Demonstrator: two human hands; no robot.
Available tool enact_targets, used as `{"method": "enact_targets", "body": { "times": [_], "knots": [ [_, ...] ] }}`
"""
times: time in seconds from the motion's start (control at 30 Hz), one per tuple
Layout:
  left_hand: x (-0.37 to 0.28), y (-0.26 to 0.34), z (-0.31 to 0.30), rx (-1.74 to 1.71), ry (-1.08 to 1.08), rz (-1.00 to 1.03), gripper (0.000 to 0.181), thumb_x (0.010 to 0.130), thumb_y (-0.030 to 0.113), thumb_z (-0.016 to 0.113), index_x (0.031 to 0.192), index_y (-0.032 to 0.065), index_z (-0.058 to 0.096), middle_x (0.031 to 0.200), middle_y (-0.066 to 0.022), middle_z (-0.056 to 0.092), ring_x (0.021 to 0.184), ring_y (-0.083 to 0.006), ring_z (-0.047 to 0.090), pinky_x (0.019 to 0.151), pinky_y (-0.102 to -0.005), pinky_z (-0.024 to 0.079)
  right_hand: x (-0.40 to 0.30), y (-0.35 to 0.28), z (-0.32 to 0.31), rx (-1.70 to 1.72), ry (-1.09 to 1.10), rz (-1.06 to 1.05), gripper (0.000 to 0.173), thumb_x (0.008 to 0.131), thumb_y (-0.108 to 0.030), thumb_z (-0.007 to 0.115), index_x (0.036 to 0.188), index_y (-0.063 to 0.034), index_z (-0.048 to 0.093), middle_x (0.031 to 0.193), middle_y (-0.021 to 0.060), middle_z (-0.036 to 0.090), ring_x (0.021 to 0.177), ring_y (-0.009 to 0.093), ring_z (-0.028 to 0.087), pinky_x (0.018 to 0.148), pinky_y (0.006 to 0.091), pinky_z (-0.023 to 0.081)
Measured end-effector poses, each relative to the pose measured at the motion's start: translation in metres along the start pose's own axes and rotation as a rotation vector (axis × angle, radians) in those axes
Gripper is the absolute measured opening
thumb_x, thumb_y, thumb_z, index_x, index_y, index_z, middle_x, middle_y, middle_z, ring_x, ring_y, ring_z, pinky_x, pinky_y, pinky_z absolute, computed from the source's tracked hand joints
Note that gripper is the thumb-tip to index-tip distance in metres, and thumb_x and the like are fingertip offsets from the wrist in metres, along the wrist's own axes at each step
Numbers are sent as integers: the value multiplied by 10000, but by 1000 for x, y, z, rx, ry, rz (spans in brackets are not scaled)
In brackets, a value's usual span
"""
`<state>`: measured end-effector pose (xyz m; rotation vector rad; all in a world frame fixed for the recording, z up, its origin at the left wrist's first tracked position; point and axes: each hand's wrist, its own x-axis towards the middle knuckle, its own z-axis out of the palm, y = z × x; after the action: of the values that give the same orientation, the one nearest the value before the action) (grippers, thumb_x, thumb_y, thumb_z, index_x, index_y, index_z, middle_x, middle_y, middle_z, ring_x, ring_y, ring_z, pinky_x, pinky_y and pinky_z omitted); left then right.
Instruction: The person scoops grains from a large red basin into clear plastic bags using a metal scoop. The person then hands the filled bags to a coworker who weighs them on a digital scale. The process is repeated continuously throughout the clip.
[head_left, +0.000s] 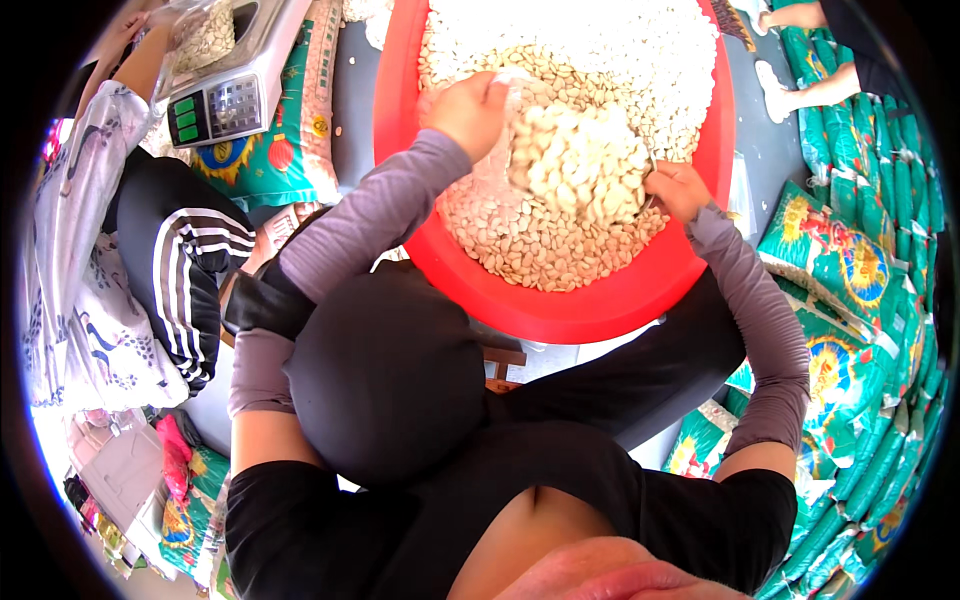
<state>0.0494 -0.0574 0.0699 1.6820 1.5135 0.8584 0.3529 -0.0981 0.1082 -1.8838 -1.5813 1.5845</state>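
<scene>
A large red plastic tub (547, 307) before me holds a heap of pale pumpkin seeds (540, 255). My left hand (472, 112) grips the upper edge of a clear plastic bag (495, 169), which hangs over the seeds in the tub. My right hand (679, 191) is closed on the rim or handle of a scoop (649, 166), mostly hidden under a raised mound of seeds (581, 161). The mound meets the bag's right side; whether seeds have gone inside cannot be told. Strong glare washes out the far seeds.
A digital scale (225, 105) with a filled clear bag (206, 37) on it stands left, on green printed sacks (281, 150). Beside it sits another person (180, 262). Green packed bags (840, 255) are piled right. Another person's foot (772, 90) shows far right.
</scene>
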Motion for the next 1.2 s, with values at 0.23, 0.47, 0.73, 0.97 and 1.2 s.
{"method": "enact_targets", "body": {
  "times": [0.23,0.47,0.73,0.97,1.2],
  "knots": [
    [-30,73,18,371,-267,363,339,929,313,442,1193,134,558,799,-203,637,652,-320,626,581,-406,501,16,-2,29,181,89,121,275,830,-257,532,768,-3,615,631,61,583,507,97,479,451,258,363],
    [-47,68,40,-785,-318,-154,358,967,300,408,1283,145,478,551,-60,515,409,-162,483,395,-275,398,11,-42,8,16,185,117,306,845,-310,501,780,-32,614,612,67,567,516,143,508,479,293,394],
    [-24,36,21,-1011,263,-424,361,966,346,407,1141,52,520,642,-33,523,577,-63,453,493,-221,403,-13,-107,75,-1495,460,-646,444,865,-285,531,1184,22,499,751,124,610,695,225,609,639,343,478],
    [-22,-9,-24,-1064,465,-654,377,958,334,414,997,8,600,726,-39,578,637,-98,487,587,-268,421,-14,-90,17,-1127,625,-436,380,864,-270,484,1162,-44,550,855,156,638,781,320,619,656,430,492],
    [-23,-31,-21,-857,399,-477,359,957,281,454,1087,-15,611,869,-38,614,799,-96,516,734,-253,432,51,6,-12,-1170,163,177,415,829,-336,422,1095,-67,590,976,212,627,918,371,599,809,464,460]
  ]
}}
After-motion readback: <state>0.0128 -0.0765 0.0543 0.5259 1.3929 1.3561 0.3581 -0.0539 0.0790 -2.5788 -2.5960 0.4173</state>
